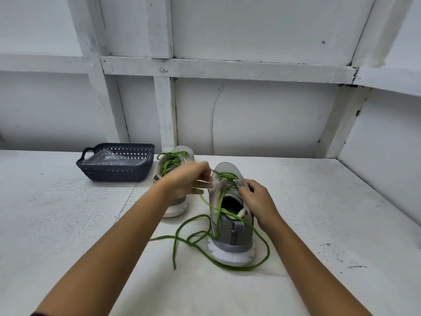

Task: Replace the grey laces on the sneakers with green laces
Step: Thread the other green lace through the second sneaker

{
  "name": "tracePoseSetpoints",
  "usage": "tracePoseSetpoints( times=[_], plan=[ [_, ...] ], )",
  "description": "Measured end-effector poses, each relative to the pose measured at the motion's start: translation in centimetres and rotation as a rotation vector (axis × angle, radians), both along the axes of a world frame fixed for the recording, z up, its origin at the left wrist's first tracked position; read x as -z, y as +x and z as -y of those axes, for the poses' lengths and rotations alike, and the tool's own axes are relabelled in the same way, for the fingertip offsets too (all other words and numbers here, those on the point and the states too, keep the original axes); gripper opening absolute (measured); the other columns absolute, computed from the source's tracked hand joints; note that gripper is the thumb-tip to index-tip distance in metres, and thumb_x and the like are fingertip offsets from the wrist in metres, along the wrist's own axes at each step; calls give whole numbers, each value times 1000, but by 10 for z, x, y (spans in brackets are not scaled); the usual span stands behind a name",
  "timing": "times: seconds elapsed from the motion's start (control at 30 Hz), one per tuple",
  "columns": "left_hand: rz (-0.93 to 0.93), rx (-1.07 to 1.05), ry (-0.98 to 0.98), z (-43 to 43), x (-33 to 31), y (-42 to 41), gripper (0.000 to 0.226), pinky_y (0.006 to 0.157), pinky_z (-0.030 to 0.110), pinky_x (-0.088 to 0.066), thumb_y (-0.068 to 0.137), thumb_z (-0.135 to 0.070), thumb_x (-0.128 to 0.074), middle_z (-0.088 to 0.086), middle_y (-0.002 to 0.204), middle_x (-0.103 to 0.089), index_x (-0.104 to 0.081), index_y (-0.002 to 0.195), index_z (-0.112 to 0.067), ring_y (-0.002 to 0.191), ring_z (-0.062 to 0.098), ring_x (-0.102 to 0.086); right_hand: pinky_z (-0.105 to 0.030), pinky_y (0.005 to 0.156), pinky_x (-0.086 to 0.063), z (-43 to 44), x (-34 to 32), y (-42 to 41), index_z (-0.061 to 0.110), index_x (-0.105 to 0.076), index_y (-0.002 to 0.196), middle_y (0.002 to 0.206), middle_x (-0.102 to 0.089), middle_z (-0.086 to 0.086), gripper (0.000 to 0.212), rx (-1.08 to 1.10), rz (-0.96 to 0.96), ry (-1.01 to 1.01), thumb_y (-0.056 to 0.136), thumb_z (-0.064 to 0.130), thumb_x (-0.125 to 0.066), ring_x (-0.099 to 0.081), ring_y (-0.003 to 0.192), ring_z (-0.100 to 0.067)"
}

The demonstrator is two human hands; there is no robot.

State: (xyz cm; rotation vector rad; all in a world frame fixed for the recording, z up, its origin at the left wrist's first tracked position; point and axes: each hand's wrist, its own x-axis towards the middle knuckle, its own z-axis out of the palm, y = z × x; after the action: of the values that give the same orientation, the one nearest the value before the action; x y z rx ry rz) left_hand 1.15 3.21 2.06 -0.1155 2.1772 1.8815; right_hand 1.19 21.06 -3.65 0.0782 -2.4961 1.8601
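Two grey sneakers stand on the white table, heels toward me. The near sneaker [230,224] carries a green lace [218,215] through its front eyelets, with long loose ends trailing over the heel and onto the table. My left hand [189,181] pinches a stretch of this lace up at the shoe's left side. My right hand [257,201] grips the right edge of the shoe's collar. The far sneaker [180,153], partly hidden behind my left hand, has a green lace [170,163] threaded in it.
A dark blue perforated basket [116,172] with clear plastic inside sits at the back left, next to the far sneaker. A white panelled wall [250,115] closes the table's far edge and right side.
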Motion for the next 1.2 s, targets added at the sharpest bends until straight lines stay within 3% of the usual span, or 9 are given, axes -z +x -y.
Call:
tracePoseSetpoints(
  times=[0.1,0.27,0.47,0.57,0.63,0.8,1.0,1.07,1.2],
  plan=[
    [81,142,528,13,-29,6,20,69,29,-46,89,-18,-40,-4,60,-54,-46,70,-17,54,11,-59,-33,96,-45,-6,-15,-6,16,-52,128,116,-57,-2,34,-41,-32,37,96,28,-51,-56,107,-16],
    [33,210,788,13,-66,18,13,64,31,-59,81,-17,-46,3,71,-67,-55,86,-9,64,15,-68,-23,73,-43,-8,-80,-1,17,-70,101,76,-56,8,35,-152,-182,89,97,40,-44,-54,76,-9],
    [-52,191,817,2,-90,22,19,75,34,-59,77,2,-45,21,99,-70,-50,94,-2,85,26,-72,-15,53,-33,2,-129,13,19,-73,95,54,-42,13,38,-688,-82,314,84,49,-52,-38,54,-4],
    [-69,119,890,6,-89,11,16,77,37,-58,86,5,-38,23,100,-69,-48,96,-3,86,28,-71,-16,47,-32,6,-128,9,16,-73,85,53,-43,7,25,-790,-65,363,88,35,-58,-37,49,-7],
    [-84,57,910,9,-83,4,16,77,37,-57,94,-3,-34,23,99,-69,-49,99,-1,86,28,-71,-16,45,-35,10,-129,5,11,-69,81,55,-56,5,25,-781,-25,294,95,23,-52,-45,46,-5],
    [-23,139,644,-1,-46,13,46,76,36,-57,97,-41,-34,16,98,-70,-58,108,-3,84,24,-70,-14,40,-43,17,-156,-9,5,-60,82,56,-67,-1,28,-585,30,-231,100,15,-41,-56,42,-4],
    [-94,348,598,9,-35,28,19,70,32,-59,77,-22,-69,8,78,-70,-71,88,-7,68,16,-69,-16,47,-50,19,-169,-37,5,-57,84,56,-67,-2,28,-329,5,-604,101,15,-38,-63,49,-8],
    [-129,334,625,11,-41,26,19,73,32,-59,71,-16,-74,7,76,-69,-71,87,-6,67,15,-69,-16,46,-49,20,-161,-42,6,-56,86,53,-64,-1,24,-293,60,-593,100,14,-39,-60,46,-8],
    [-191,-40,751,13,-58,14,15,68,27,-58,91,-5,-47,6,75,-73,-62,90,-4,66,12,-71,-14,37,-29,17,-131,-38,7,-62,90,54,-45,2,31,-456,327,-176,99,19,-35,-36,39,-6]
  ],
)
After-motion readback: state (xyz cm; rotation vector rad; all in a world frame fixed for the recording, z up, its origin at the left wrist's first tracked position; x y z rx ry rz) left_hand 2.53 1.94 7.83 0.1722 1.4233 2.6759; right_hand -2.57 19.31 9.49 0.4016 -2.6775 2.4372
